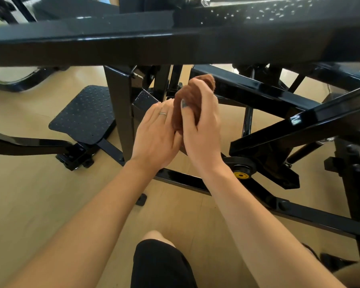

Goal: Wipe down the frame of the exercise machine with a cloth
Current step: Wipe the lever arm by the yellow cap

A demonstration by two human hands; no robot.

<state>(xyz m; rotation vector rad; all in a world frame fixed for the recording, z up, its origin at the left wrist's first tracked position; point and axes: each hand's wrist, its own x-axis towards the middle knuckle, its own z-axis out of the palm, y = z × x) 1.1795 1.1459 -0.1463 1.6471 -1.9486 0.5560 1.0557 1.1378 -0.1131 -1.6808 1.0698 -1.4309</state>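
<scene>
A brown cloth (188, 98) is bunched up between both of my hands, in front of the black steel frame (258, 94) of the exercise machine. My right hand (204, 125) wraps around the cloth, thumb pressed across it. My left hand (156, 132), with a ring on one finger, presses flat against the cloth's left side. Both hands hover in the air below the wide top beam (133, 46), apart from the frame tubes. Most of the cloth is hidden inside my hands.
A black textured footplate (83, 115) sits at the left on a low bar. Slanted tubes cross at the right above a pivot with a yellow cap (241, 175). A base bar (299, 213) runs along the light wooden floor. My knee in black shorts (160, 260) is at the bottom.
</scene>
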